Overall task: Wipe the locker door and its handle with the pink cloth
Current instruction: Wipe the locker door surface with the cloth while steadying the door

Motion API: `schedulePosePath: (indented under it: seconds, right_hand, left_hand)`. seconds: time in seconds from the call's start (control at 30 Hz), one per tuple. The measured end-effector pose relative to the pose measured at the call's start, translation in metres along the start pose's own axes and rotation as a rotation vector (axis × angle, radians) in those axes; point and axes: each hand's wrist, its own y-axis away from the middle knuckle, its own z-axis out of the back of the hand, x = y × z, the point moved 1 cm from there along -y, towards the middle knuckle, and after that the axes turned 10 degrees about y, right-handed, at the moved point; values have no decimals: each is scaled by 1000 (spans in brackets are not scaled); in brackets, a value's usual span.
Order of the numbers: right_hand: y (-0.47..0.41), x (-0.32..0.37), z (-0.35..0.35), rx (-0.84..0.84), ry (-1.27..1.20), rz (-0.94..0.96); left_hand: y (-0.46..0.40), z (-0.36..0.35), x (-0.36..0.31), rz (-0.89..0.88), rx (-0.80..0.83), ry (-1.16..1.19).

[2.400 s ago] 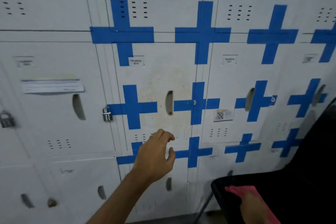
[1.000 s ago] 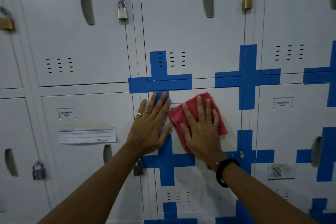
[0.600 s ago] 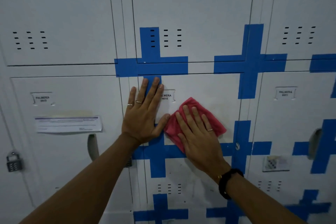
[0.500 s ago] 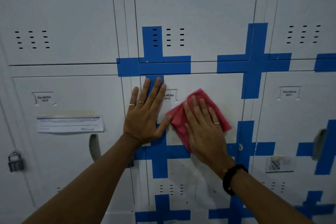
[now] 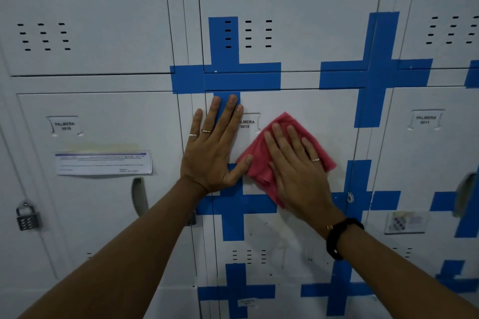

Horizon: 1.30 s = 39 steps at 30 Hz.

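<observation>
The grey locker door [image 5: 298,103], labelled PALMERA 0015, fills the middle of the view with blue tape crosses at its corners. My right hand [image 5: 295,173] lies flat on the pink cloth [image 5: 259,163] and presses it against the door's upper middle, just right of the label. My left hand [image 5: 212,153] rests flat with spread fingers on the door's left edge, its thumb touching the cloth, and holds nothing. My right hand and wrist hide the door's handle slot.
The left neighbouring locker carries a taped paper notice [image 5: 103,163], a handle slot [image 5: 138,195] and, further left, a padlock [image 5: 26,217]. The right locker has a handle slot [image 5: 464,194] and a small sticker [image 5: 404,223]. More lockers stand above and below.
Both hands came up to the door, the right one bringing the cloth. Since then the right hand has rubbed the cloth down and back up; the left hand stays flat.
</observation>
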Motion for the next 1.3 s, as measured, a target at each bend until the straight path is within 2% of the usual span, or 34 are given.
schedulePosePath:
  seconds: [0.1, 0.23, 0.33, 0.4, 0.53, 0.6, 0.67, 0.8, 0.87, 0.97, 1.17, 1.3]
  right_hand:
    - [-10, 20, 5, 18, -21, -30]
    - [35, 38, -17, 66, 4, 230]
    - [50, 31, -24, 91, 40, 312]
    - [40, 23, -18, 87, 48, 286]
    - [-3, 14, 4, 28, -9, 29]
    - [-14, 22, 8, 28, -39, -38]
    - [-2, 35, 1, 56, -28, 33]
    - [55, 48, -26, 143, -10, 339]
    - [64, 45, -31, 159, 4, 387]
    - [46, 36, -23, 175, 18, 390]
    - [-16, 28, 10, 64, -14, 201]
    - [0, 43, 1, 88, -32, 207]
  left_hand:
    - [0, 0, 0, 5, 8, 4]
    - [0, 3, -2, 5, 4, -8]
    - [0, 4, -2, -5, 4, -37]
    - [-1, 5, -3, -6, 3, -37]
    - [-1, 4, -3, -6, 6, -11]
    - [-1, 3, -3, -6, 4, -11]
    - [0, 3, -3, 1, 13, -6]
    - [0, 5, -2, -6, 11, -13]
    - [0, 6, -1, -10, 10, -3]
    - [0, 7, -1, -8, 17, 16]
    - [1, 9, -2, 0, 18, 77]
    - [9, 9, 0, -11, 36, 61]
